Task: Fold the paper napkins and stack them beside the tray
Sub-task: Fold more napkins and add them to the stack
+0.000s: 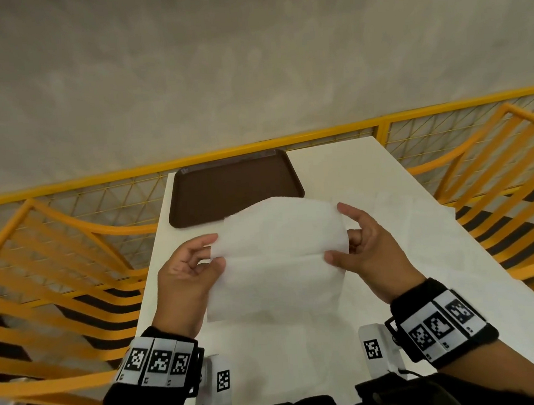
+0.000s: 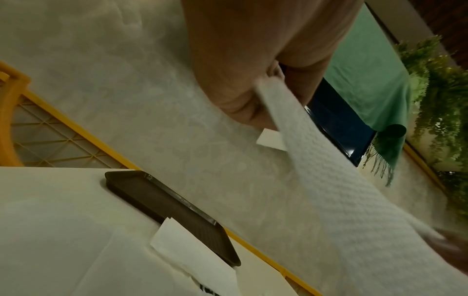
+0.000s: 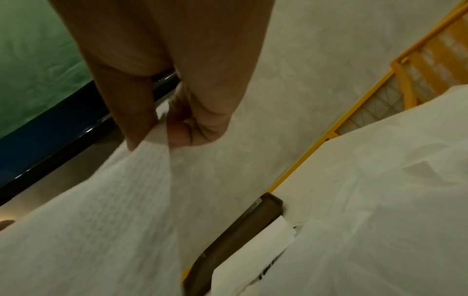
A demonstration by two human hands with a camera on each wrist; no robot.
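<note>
A white embossed paper napkin (image 1: 279, 258) hangs in the air above the white table (image 1: 421, 254), held between both hands. My left hand (image 1: 197, 261) pinches its left edge and my right hand (image 1: 354, 243) pinches its right edge, the top part bent over toward me. The left wrist view shows the napkin (image 2: 341, 190) running from my left hand's fingers (image 2: 253, 112). In the right wrist view my thumb and fingers (image 3: 174, 130) clamp the napkin (image 3: 101, 220). A brown tray (image 1: 226, 186) lies on the far left of the table. Beside the tray rests another white napkin (image 2: 192, 256).
Yellow railings (image 1: 57, 248) flank the table on both sides and behind it. More white paper (image 1: 418, 210) lies flat on the right part of the table. The napkin near the tray (image 3: 255, 258) has dark print on it. A green cloth (image 2: 367, 76) shows overhead.
</note>
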